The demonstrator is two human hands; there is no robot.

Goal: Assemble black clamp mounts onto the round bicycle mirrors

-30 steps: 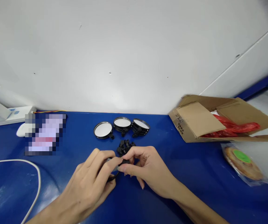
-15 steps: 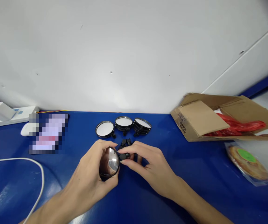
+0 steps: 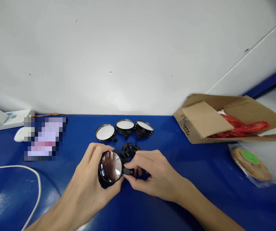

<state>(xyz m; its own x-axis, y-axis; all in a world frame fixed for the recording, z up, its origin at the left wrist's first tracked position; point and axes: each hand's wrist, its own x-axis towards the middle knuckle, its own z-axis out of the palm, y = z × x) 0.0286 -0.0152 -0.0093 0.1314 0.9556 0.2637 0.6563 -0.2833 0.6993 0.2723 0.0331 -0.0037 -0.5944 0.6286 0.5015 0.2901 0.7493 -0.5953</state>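
Between the thumb and fingers of my left hand is a round black-rimmed mirror, its reflective face turned up toward me. My right hand pinches a small black clamp-like fitting against the mirror's right edge; whether the two are joined I cannot tell. Just behind my right fingers lies a small heap of black fittings, partly hidden by them. Farther back, round mirrors stand in a row of stacks: a left mirror, a middle mirror and a right mirror, each with a short black stem toward me.
An open cardboard box with a red plastic bag stands at the right, near a wrapped round pastry. At left are a phone, a white mouse-like object, a power strip and a white cable.
The mirror's face has turned more toward me. My right hand and the fitting have moved slightly down, uncovering more of the heap. The whole view has shifted a little.
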